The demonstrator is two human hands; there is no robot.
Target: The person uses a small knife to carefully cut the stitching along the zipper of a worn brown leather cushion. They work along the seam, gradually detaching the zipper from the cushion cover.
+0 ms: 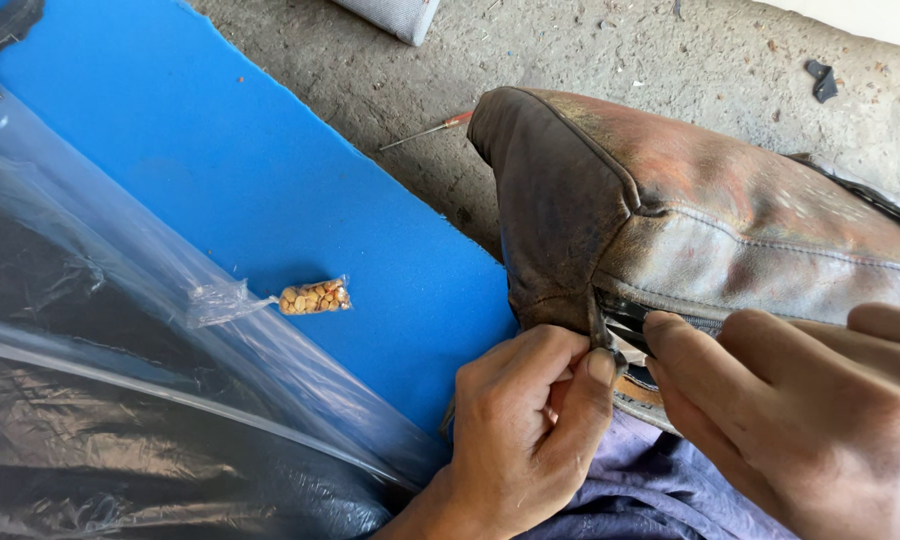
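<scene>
Left hand (pixel 525 425) pinched the worn seat cover (pixel 690 230) edge; right hand (pixel 810 420) fingers pressed the seam, mid-peel; steady pull was likely required next

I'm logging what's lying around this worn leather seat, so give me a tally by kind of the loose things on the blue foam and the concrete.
Small clear packet of tan seeds on the blue foam sheet: 1
Thin red-handled tool on the concrete floor: 1
Small dark scrap on the concrete: 1
Total: 3
</scene>
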